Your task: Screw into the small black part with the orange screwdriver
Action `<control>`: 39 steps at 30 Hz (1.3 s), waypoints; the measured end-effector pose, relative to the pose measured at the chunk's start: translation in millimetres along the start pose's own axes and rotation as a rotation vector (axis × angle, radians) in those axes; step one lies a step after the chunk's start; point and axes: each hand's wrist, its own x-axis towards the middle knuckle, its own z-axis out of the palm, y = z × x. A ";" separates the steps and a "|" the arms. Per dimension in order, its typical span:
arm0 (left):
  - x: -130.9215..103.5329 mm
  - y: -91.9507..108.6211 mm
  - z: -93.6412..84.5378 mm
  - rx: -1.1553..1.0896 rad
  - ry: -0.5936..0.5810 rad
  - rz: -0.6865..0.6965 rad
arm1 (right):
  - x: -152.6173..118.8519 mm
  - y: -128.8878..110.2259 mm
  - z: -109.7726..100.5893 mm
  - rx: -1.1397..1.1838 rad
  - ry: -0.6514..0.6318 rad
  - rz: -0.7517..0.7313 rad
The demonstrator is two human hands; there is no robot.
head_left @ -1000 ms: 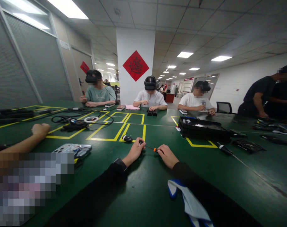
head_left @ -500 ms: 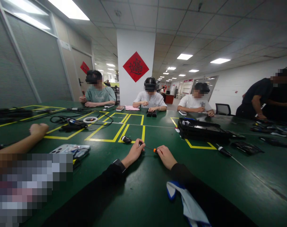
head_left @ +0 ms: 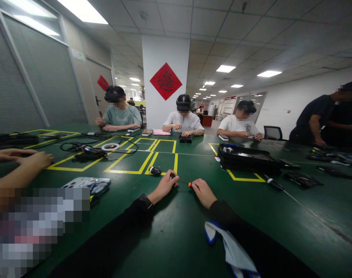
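Observation:
Near the middle of the green table (head_left: 176, 239), my left hand (head_left: 164, 187) is closed around the dark handle of a thin tool (head_left: 182, 181), perhaps a screwdriver. Its slim shaft points right, toward a small orange piece (head_left: 190, 185). My right hand (head_left: 204, 192) pinches that orange piece between thumb and fingertips. The shaft's tip seems to reach the orange piece, though contact is too small to confirm. Just beyond my left hand lies a black-and-white cylindrical item (head_left: 155, 170). A white and blue cloth (head_left: 233, 251) rests beside my right forearm.
A black tray (head_left: 248, 159) stands right of centre, with a black-handled tool (head_left: 274, 184) near it. Cables and a white ring (head_left: 110, 147) lie left, behind a clear package (head_left: 97, 185). Another person's hands (head_left: 38, 159) are at the left edge. Several people are across the table.
The neighbouring person's hands at the left have shifted left, and a second hand now shows there. My own hands look nearly unchanged.

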 end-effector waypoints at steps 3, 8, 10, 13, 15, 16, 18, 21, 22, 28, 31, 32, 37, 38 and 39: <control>-0.9 1.0 -0.3 0.036 -0.029 0.005 | -3.2 -1.5 -5.7 0.098 -0.008 0.039; -2.8 2.6 -0.6 0.051 -0.020 0.015 | -3.1 -4.8 -9.0 0.154 -0.035 0.045; -3.4 3.4 -0.9 0.037 0.001 0.015 | -2.4 -6.0 -7.6 0.081 -0.031 0.016; -4.0 5.4 -1.6 0.018 0.032 0.062 | -4.1 -7.7 -6.5 -0.010 -0.015 0.001; -4.2 6.5 -2.3 0.001 0.040 0.113 | -6.2 -8.9 -7.7 -0.025 0.002 0.016; -4.2 6.8 -2.7 -0.010 0.035 0.130 | -7.1 -9.8 -8.7 -0.026 0.009 0.026; -4.0 6.3 -3.6 -0.028 0.025 0.128 | -8.1 -12.2 -11.0 -0.026 0.016 0.042; -3.2 4.5 -4.5 -0.032 0.020 0.086 | -8.3 -17.8 -13.6 -0.017 0.002 0.046; -2.8 3.9 -4.6 -0.031 0.017 0.080 | -8.3 -19.9 -14.2 -0.008 -0.003 0.041; -2.0 2.5 -3.6 -0.012 0.025 0.086 | -8.6 -28.0 -15.3 -0.029 0.075 0.054; -2.0 3.0 -3.3 -0.005 0.031 0.088 | -8.9 -28.3 -14.7 -0.056 0.114 0.076; -2.2 3.5 -3.2 -0.006 0.030 0.089 | -9.0 -28.1 -14.7 -0.061 0.118 0.079; -4.5 9.1 -2.7 0.003 0.054 0.071 | -9.5 -27.8 -15.6 -0.068 0.129 0.086; -5.0 10.1 -2.6 0.004 0.058 0.067 | -9.6 -27.9 -16.0 -0.070 0.130 0.088; -5.4 10.8 -2.5 0.003 0.060 0.063 | -9.7 -28.1 -16.3 -0.074 0.129 0.090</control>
